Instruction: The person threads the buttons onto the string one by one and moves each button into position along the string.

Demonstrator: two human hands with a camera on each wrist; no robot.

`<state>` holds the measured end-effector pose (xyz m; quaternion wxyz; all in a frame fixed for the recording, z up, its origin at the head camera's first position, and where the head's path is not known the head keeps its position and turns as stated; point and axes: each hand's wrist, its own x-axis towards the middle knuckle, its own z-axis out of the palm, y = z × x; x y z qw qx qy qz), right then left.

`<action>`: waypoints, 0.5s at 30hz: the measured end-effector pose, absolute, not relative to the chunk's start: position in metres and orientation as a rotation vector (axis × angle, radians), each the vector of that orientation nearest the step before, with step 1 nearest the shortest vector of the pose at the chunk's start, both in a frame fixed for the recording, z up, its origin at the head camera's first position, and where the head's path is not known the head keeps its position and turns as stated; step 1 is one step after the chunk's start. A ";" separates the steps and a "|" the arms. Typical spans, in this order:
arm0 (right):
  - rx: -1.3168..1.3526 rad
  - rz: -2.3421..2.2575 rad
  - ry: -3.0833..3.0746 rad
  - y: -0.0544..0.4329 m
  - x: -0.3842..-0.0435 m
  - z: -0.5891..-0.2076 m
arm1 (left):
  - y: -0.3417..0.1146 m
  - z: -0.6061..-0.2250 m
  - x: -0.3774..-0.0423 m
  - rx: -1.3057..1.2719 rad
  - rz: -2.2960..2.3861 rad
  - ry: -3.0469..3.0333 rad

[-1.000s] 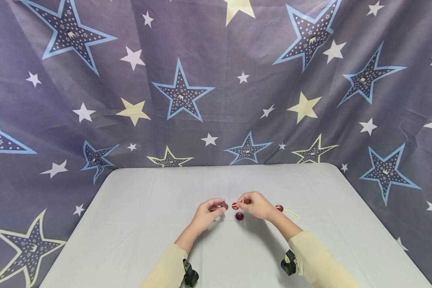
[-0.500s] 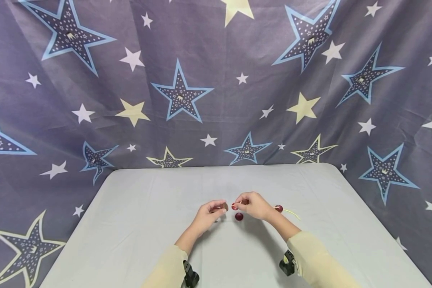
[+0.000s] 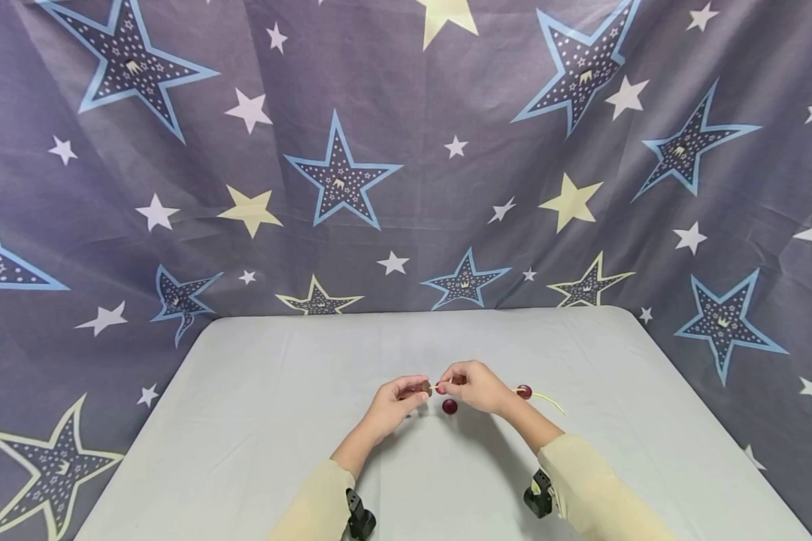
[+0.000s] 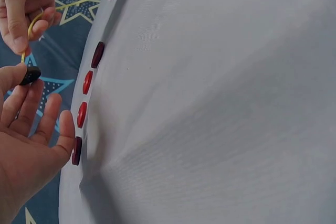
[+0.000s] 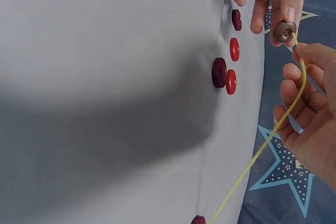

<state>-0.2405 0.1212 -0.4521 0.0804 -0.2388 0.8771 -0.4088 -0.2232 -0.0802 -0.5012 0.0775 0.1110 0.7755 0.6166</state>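
Between its thumb and fingertips my left hand (image 3: 387, 404) pinches a brown button (image 5: 285, 32) with several holes, held up off the table. My right hand (image 3: 479, 385) pinches a yellow cord (image 5: 268, 142) close to its end. In the right wrist view the cord's tip meets the face of the brown button at a hole; how far it goes in is hidden. From the right hand the cord runs back to a dark red button (image 3: 524, 392) on the table, which it appears to pass through, with a short tail beyond.
Beneath the hands lie more loose buttons: a dark red one (image 3: 449, 406), two bright red ones (image 5: 234, 49) (image 5: 231, 82), and another dark red one (image 5: 237, 20). They rest on a pale cloth-covered table (image 3: 298, 361). A star-patterned curtain (image 3: 406, 150) hangs behind it.
The gap between the hands has narrowed slightly, the right hand shifting a little left. The cord's end now reaches the brown button. The buttons on the table have stayed put.
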 end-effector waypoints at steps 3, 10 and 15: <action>-0.714 -1.207 2.634 0.120 -0.241 -0.453 | -0.081 -0.501 -0.223 0.342 1.837 2.326; -0.738 -1.178 2.659 0.118 -0.242 -0.456 | -0.081 -0.503 -0.223 0.339 1.826 2.321; -0.737 -1.170 2.658 0.118 -0.242 -0.458 | -0.082 -0.503 -0.222 0.357 1.830 2.326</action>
